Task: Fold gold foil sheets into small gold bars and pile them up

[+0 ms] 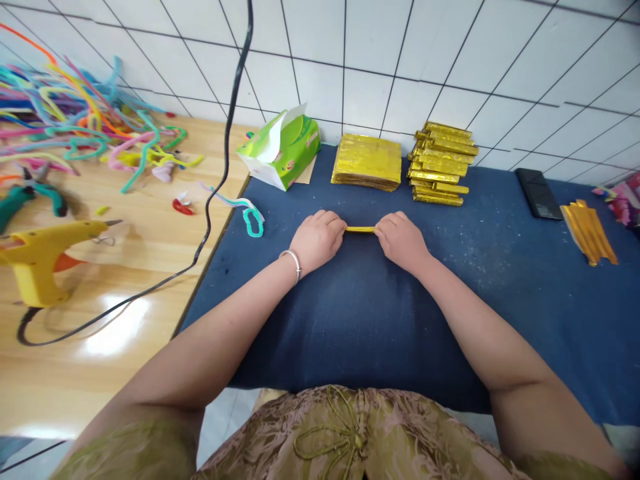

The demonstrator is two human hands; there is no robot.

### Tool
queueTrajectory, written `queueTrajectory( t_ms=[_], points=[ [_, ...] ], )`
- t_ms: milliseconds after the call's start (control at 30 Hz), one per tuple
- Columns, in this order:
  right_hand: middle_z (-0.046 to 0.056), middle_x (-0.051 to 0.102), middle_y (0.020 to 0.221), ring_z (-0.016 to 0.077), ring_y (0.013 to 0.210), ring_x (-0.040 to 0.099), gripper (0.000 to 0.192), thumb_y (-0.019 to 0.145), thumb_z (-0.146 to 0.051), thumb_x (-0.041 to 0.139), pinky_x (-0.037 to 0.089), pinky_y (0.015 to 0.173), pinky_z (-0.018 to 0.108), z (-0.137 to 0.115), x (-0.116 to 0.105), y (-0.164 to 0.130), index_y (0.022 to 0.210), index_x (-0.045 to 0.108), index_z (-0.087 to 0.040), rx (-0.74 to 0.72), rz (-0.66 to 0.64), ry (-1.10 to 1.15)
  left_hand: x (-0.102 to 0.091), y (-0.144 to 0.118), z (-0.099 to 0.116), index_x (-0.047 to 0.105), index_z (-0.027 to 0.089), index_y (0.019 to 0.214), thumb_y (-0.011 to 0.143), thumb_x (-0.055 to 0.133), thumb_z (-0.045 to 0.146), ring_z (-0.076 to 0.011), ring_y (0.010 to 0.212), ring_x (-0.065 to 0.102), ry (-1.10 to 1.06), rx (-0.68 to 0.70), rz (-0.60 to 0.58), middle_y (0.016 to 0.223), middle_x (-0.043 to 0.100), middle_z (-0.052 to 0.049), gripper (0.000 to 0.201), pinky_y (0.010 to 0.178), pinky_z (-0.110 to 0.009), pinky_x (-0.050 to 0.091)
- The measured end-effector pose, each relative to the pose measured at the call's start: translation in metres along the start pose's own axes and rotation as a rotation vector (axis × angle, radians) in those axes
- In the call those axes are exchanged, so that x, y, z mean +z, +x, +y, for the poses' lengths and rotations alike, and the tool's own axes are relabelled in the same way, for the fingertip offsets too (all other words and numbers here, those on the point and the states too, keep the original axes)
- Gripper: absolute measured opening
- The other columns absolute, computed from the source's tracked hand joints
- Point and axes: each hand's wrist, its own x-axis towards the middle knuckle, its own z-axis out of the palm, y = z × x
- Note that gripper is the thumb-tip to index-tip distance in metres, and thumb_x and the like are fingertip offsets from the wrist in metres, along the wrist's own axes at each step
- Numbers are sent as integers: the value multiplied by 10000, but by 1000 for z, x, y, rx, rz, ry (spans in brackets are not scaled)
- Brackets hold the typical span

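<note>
At far left, a heap of fuzzy stems (pixel 90 113) in many colours sprawls over the wood worktop (pixel 165 373), against the tiled wall (pixel 320 73). Nearer lie green-handled pliers (pixel 57 200) and a yellow glue gun (pixel 37 257), its nozzle pointing right; a black cord (pixel 230 120) runs from its handle and up past the wall. A teal loop (pixel 254 222) lies just inside the left edge of the blue worktop (pixel 325 333), with a green tissue pack (pixel 300 150) behind it.

Next comes the left hand (pixel 319 243), a bangle (pixel 293 257) at its wrist — its grip is closed on the left end of a thin gold strip (pixel 361 229). The strip lies level between the hands, in front of a stack of gold sheets (pixel 367 160). The right hand's (pixel 401 243) grip is closed on the other end.

Behind and to the right, gold rolls (pixel 443 160) are piled beside the sheets. Farther right are a black phone (pixel 539 192), a few orange-gold strips (pixel 590 230) and, at the edge, pink flowers (pixel 620 203).
</note>
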Motion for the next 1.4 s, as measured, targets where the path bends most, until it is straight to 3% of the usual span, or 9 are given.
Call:
queueTrajectory(
  t_ms=[167,367,567,700,833,1067,1400],
  points=[
    [70,581,825,206,820,484,171,890,-201,410,346,766,346,2,5,10,795,552,-186,175,-3,104,6,5,-8,679,195,914,923,448,310,-194,892,534,-164,-116,45,909,607,-68,258,824,-347,433],
    [52,560,805,193,784,472,90,842,-202,457,341,749,330,-2,5,11,761,496,-201,261,5,136,10,7,-11,691,212,834,865,556,298,-156,773,559,-312,-221,69,794,634,-23,163,748,-301,438],
    [68,554,833,213,809,469,65,826,-262,521,355,745,340,-4,9,9,820,508,-199,357,58,115,10,7,-11,669,206,813,820,621,295,-148,726,540,-294,-260,102,742,609,-10,101,685,-284,419],
    [83,574,919,227,878,485,111,857,-248,501,363,779,354,0,10,6,934,566,-201,270,56,141,10,8,-14,658,203,857,826,610,282,-152,770,537,-269,-183,77,787,603,-17,97,723,-287,425],
    [74,586,942,226,912,492,113,875,-252,504,366,813,366,6,8,1,931,592,-210,158,45,190,8,6,-17,640,193,831,827,609,280,-172,867,544,-271,-110,49,894,620,-34,93,787,-318,422],
    [70,608,962,222,930,499,120,878,-237,530,369,837,366,4,1,-7,983,576,-204,80,37,225,0,-2,-11,587,176,854,891,519,238,-174,862,556,-226,69,-25,867,629,-35,99,799,-324,395],
    [82,617,865,226,856,488,194,919,-230,434,352,785,375,1,0,-13,889,619,-179,24,86,104,-1,-2,-5,593,177,922,921,466,275,-202,874,538,-49,97,-2,910,635,-62,161,798,-352,361]
  ],
)
